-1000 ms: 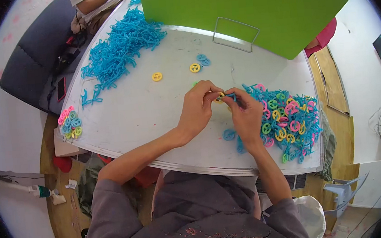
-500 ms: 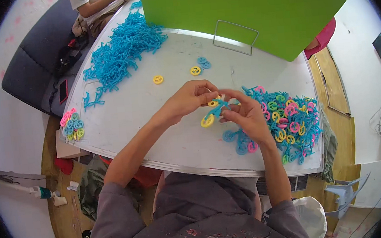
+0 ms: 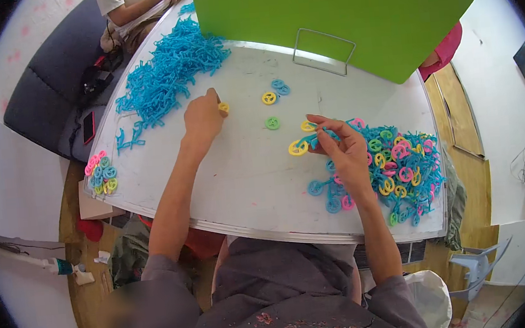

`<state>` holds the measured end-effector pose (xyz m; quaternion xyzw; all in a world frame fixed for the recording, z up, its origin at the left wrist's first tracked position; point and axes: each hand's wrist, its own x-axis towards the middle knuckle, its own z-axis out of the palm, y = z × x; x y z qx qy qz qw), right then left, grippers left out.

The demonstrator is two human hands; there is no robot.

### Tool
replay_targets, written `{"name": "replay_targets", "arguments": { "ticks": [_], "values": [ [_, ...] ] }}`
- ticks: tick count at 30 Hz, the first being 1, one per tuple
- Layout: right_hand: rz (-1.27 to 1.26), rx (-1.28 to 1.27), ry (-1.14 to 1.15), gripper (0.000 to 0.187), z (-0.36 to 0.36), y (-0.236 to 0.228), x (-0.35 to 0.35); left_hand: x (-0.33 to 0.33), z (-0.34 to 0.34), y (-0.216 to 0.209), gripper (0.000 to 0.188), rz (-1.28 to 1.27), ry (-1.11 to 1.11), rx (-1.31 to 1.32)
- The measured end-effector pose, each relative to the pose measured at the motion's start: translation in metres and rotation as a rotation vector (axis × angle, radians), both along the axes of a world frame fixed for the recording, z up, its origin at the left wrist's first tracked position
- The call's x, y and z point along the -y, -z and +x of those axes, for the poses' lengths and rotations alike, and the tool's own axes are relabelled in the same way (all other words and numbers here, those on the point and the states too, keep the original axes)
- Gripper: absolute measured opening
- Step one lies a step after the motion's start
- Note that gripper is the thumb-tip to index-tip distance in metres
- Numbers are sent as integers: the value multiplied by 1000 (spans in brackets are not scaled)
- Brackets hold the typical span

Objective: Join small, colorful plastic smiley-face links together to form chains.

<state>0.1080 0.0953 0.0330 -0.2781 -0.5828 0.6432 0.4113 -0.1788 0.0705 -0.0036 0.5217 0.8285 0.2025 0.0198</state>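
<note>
My left hand [image 3: 202,118] is closed on a small yellow spoked wheel [image 3: 224,108] at the table's left middle, with part of the wheel hidden by the fingers. My right hand [image 3: 345,149] pinches a blue plastic frame [image 3: 321,139] that carries yellow wheels [image 3: 298,148] on its left side. Between the hands a green wheel [image 3: 272,123] lies flat on the white table. Beyond it are a yellow wheel [image 3: 268,98] and some blue wheels [image 3: 280,87]. Under and right of my right hand spreads a heap of blue frames with multicoloured wheels [image 3: 403,164].
A large pile of bare blue frames [image 3: 169,66] covers the far left. Stacked wheels [image 3: 102,173] sit at the left edge. A green panel with a wire handle [image 3: 343,19] stands at the back. Another person's arm [image 3: 142,7] rests at the far left edge.
My left hand has left the blue frame and moved left onto the yellow wheel. A green wheel now lies on the table. My right hand keeps the frame, shifted slightly.
</note>
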Motion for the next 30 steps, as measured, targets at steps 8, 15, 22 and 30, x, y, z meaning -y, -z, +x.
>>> {"name": "replay_targets", "arguments": {
  "ticks": [8,15,22,30],
  "values": [
    [39,29,-39,32,7,1,-4,-1,20,-23,18,267,137,276],
    [41,166,214,39,23,-24,-8,-2,31,-19,14,190,148,350],
    [379,726,630,25,81,-36,-35,-3,24,-3,13,157,183,274],
    [274,898,632,45,101,-72,-3,-6,24,-4,14,99,143,249]
  ]
}}
